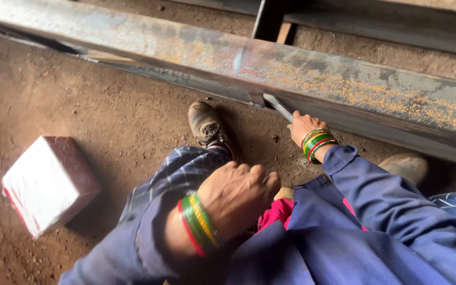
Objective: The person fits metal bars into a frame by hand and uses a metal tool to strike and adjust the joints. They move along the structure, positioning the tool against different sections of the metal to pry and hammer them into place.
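My right hand (304, 129) wears green, red and yellow bangles and grips a flat grey metal tool (277, 105). The tool's tip touches the lower edge of a long rusty steel beam (312, 74) that runs across the view. My left hand (237, 194), also in bangles, rests on my raised knee with its fingers curled and nothing visible in it. Both arms are in blue sleeves. Pink cloth (276, 212) shows between them.
A white-faced block with maroon sides (48, 182) lies on the dirt floor (96, 105) at the left. My worn boots (205, 124) (407, 166) stand close under the beam. A second steel member (397, 21) lies beyond, at the top right.
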